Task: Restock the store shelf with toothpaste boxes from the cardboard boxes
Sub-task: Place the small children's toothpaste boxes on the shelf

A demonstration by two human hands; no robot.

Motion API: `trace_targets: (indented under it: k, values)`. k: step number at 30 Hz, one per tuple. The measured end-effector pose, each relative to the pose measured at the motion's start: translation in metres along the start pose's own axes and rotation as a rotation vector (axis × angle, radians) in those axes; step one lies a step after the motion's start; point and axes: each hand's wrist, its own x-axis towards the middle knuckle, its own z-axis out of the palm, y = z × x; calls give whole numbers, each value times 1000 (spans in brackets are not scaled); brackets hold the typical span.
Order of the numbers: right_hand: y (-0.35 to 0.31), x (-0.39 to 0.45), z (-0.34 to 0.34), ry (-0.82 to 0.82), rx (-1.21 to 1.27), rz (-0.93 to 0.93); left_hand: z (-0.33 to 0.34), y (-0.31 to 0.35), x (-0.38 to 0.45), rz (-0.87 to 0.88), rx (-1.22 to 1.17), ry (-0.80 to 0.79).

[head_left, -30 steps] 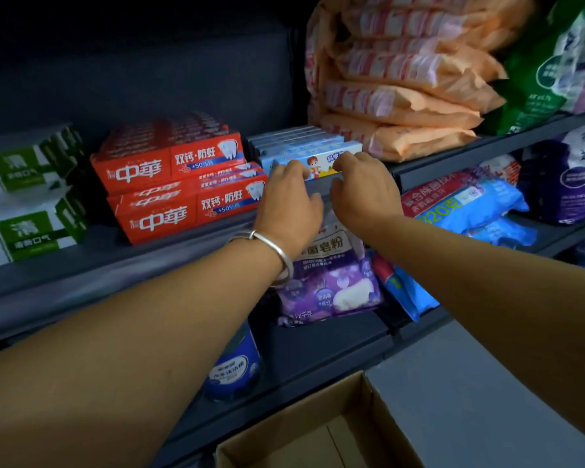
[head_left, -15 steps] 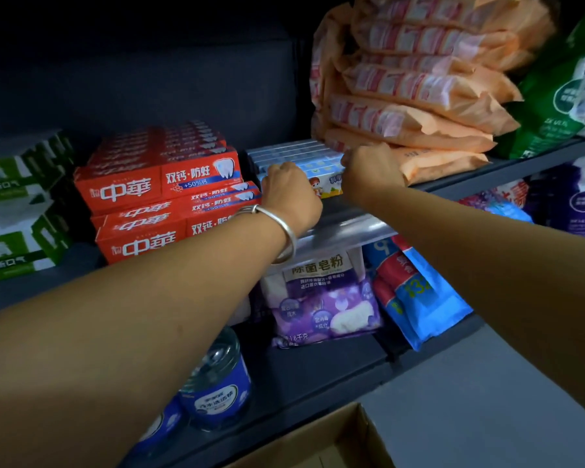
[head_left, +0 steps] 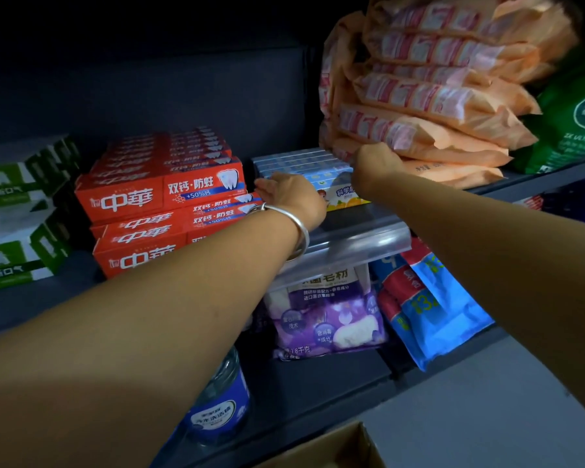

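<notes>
We find the pale blue cardboard toothpaste boxes [head_left: 304,167] on the dark metal shelf [head_left: 362,217], long axes running left-right; our left hand [head_left: 293,197] grasps their left end; our right hand [head_left: 375,163] grasps their right end, equally near.

We are in a shop: dark shelves [head_left: 368,228] stacked with boxed toothpaste [head_left: 159,194] (many identical) and packaged goods [head_left: 429,106].
</notes>
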Motion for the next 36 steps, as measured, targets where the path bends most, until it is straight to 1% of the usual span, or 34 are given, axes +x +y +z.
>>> trace_targets:
  k: [4, 7, 10, 16, 22, 30, 36]
  values:
    - [4, 7, 2, -18, -27, -24, -1, 3, 7, -14, 44, -19]
    - [4, 9, 2, -27, -43, -25, 1, 3, 10, 10, 55, -13]
    - [3, 9, 2, -35, -57, -39, 5, 1, 13, -13, 58, 0]
    - [3, 12, 1, -62, -43, -41, 7, 2, 14, -13, 31, 23]
    - [2, 14, -1, -56, -25, -37, 7, 4, 15, -32, -11, 7]
    - [2, 16, -4, -52, -44, -55, 12, 7, 17, -1, -56, 17]
    - [0, 16, -3, -78, -91, -67, 10, 7, 17, -8, 34, -16]
